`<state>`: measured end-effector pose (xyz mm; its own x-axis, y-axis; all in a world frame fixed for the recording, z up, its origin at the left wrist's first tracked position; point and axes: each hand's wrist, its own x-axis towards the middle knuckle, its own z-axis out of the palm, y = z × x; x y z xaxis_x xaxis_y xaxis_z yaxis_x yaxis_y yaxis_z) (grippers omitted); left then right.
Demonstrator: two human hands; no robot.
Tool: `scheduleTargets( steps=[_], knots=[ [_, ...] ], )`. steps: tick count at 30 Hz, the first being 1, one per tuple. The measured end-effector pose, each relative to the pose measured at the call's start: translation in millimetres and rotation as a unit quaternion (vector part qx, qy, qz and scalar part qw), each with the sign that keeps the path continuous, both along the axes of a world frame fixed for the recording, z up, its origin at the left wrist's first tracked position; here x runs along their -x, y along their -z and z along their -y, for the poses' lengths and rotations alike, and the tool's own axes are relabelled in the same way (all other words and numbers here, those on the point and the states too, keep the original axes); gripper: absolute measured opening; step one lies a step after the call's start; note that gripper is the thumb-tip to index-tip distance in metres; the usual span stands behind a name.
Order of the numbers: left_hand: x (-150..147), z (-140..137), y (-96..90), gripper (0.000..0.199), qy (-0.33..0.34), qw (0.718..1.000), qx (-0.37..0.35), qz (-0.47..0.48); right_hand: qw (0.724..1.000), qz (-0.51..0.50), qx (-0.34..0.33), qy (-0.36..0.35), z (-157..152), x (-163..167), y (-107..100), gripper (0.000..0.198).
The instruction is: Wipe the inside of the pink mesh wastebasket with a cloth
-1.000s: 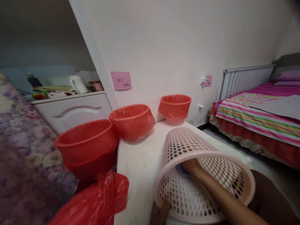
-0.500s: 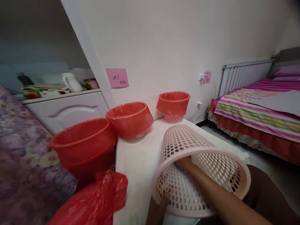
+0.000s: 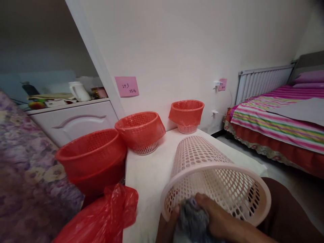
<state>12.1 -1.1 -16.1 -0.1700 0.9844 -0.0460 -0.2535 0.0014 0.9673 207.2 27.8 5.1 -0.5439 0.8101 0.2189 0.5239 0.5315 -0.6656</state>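
A pale pink plastic basket (image 3: 199, 153) full of holes lies tilted on its side, its wide mouth towards me. My left hand (image 3: 169, 224) grips the basket's lower left rim, thumb over the edge; its other fingers are mostly hidden. At the mouth, my right hand (image 3: 215, 214) is closed around a crumpled grey cloth (image 3: 192, 219). The cloth hangs over the near rim, slightly blurred, between my two hands.
On the white tabletop (image 3: 145, 175) stand two red-lined baskets, one in the middle (image 3: 141, 131) and one by the wall (image 3: 187, 113). A larger red-lined basket (image 3: 91, 158) and red plastic bags (image 3: 108, 212) are at left. A bed (image 3: 280, 118) is at right.
My right hand has come out from deep inside the basket with the grey cloth in it. My left hand stays at the rim, and the basket has barely moved.
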Motion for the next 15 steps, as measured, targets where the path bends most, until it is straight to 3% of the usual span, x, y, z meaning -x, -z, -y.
scheduleTargets(
  steps=[3,5,9,15],
  knots=[
    [-1,1,7.6,0.079,0.018,0.998,0.050,0.034,0.988,-0.054,-0.052,0.134,-45,-1,-25,0.047],
    [-6,0,16.2,0.087,0.003,0.995,0.091,0.036,0.978,-0.052,-0.058,0.195,-79,4,-29,0.050],
    [-21,-3,23.7,0.091,0.011,0.998,0.055,-0.003,0.965,-0.026,-0.053,0.257,-126,20,-9,0.037],
    [-17,-9,8.9,0.074,0.047,0.999,0.007,-0.013,0.955,0.012,-0.066,0.289,-137,28,21,0.030]
  ],
)
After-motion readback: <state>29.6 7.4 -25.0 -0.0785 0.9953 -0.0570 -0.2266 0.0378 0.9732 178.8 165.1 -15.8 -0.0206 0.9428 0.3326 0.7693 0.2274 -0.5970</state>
